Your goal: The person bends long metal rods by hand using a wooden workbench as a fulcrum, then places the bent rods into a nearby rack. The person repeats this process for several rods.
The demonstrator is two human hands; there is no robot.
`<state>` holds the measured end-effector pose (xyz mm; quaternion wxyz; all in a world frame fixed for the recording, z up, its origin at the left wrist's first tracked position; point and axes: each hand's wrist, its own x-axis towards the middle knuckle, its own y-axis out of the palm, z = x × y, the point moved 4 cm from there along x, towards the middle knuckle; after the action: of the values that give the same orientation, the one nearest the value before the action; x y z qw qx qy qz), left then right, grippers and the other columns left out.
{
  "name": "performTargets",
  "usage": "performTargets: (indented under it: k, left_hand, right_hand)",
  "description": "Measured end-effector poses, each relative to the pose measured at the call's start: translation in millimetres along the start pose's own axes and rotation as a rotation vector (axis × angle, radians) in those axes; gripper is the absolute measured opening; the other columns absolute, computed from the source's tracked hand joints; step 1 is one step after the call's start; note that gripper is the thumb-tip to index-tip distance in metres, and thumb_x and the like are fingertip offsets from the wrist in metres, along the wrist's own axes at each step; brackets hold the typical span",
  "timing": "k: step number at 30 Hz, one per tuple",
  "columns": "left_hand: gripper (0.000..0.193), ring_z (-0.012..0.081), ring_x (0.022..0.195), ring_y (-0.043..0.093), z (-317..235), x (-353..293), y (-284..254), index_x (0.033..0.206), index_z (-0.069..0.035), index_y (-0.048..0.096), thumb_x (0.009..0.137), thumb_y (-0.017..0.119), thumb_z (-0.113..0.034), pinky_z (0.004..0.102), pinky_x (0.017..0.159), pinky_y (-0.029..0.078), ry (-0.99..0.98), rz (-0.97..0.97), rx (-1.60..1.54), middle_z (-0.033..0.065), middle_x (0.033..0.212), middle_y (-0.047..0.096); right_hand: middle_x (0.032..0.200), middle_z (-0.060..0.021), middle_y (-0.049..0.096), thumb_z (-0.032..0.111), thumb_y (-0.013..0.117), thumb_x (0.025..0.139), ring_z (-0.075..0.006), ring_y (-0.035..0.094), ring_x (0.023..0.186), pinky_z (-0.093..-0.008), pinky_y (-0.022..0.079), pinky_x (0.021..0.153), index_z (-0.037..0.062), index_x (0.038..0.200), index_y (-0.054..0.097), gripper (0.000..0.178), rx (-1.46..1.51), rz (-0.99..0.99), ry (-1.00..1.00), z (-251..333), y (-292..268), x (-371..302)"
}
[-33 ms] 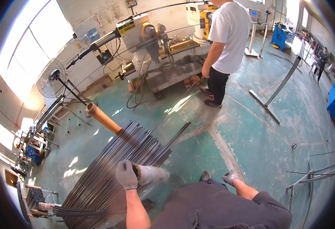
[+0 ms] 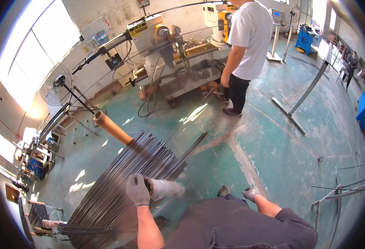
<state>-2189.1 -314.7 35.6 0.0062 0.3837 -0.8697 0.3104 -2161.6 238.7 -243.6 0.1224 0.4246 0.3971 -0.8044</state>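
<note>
My left hand [image 2: 138,190], in a grey glove, is closed above a bundle of long thin dark rods [image 2: 120,178]. Its curled fingers hide whatever they may grip. Right beside it is the broken-edged end of a roll or tube wrapped in white [image 2: 164,189]; whether the glove touches it I cannot tell. A brown tube [image 2: 114,129] lies across the far end of the rods. Low at my right side, my gloved right hand [image 2: 251,193] hangs with its fingers curled in, and nothing shows in it.
A person in a white shirt [image 2: 251,41] stands ahead, facing a machine [image 2: 161,37] with hoses. A floor fan [image 2: 58,83] stands at the left. A metal stand [image 2: 298,103] and a rack [image 2: 340,193] are to the right. A blue machine [image 2: 309,39] is farther back.
The person in the white shirt has shifted an arm and a foot slightly. A blurred shape shows at the far right back. My hands have not visibly moved.
</note>
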Motion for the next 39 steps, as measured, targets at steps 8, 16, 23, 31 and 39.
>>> performTargets:
  k: [8,16,23,31,39]
  left_hand:
    - [0.021,0.0221,0.079,0.067,5.5,0.4,1.5,0.094,0.001,0.07,0.1,0.066,-0.018,0.0365,0.078,0.053,-0.009,-0.002,-0.027,0.0102,0.085,0.07]
    - [0.02,0.0213,0.078,0.067,7.7,0.5,1.5,0.094,0.001,0.071,0.1,0.067,-0.018,0.0362,0.077,0.053,-0.012,-0.009,-0.02,0.0093,0.084,0.071]
    - [0.023,0.0227,0.08,0.068,5.9,0.5,1.2,0.096,0.001,0.072,0.099,0.067,-0.021,0.0373,0.078,0.053,-0.021,-0.01,-0.007,0.0105,0.086,0.072]
    - [0.022,0.0229,0.081,0.068,7.3,0.6,0.8,0.095,0.002,0.072,0.099,0.067,-0.02,0.0374,0.079,0.053,-0.032,-0.004,-0.023,0.011,0.087,0.072]
    - [0.021,0.0222,0.079,0.067,-1.7,-1.2,0.6,0.092,0.002,0.071,0.099,0.065,-0.017,0.0366,0.078,0.053,-0.001,-0.015,-0.031,0.0104,0.085,0.071]
  right_hand:
    - [0.09,-0.0106,0.082,0.032,0.07,0.087,-0.0175,0.079,0.081,-0.0331,0.061,0.081,0.002,0.109,0.082,0.039,0.045,-0.052,-0.045,-17.7,11.9,20.1]
    - [0.09,-0.0099,0.081,0.03,0.07,0.087,-0.0168,0.078,0.081,-0.0339,0.061,0.08,0.0012,0.106,0.082,0.037,0.065,-0.05,-0.032,-21.2,15.3,23.6]
    - [0.089,-0.0089,0.081,0.031,0.07,0.087,-0.017,0.078,0.081,-0.0346,0.06,0.079,0.001,0.105,0.082,0.037,0.092,-0.044,-0.018,-21.3,21.2,24.9]
    - [0.097,-0.0108,0.082,0.038,0.069,0.089,-0.0227,0.078,0.095,-0.0374,0.058,0.091,0.0055,0.117,0.081,0.045,0.046,-0.011,-0.008,-24.1,27.6,28.8]
    - [0.092,-0.0094,0.081,0.034,0.071,0.089,-0.0184,0.078,0.086,-0.0352,0.06,0.084,0.0034,0.113,0.081,0.04,0.066,-0.052,-0.005,-19.5,23.5,23.1]
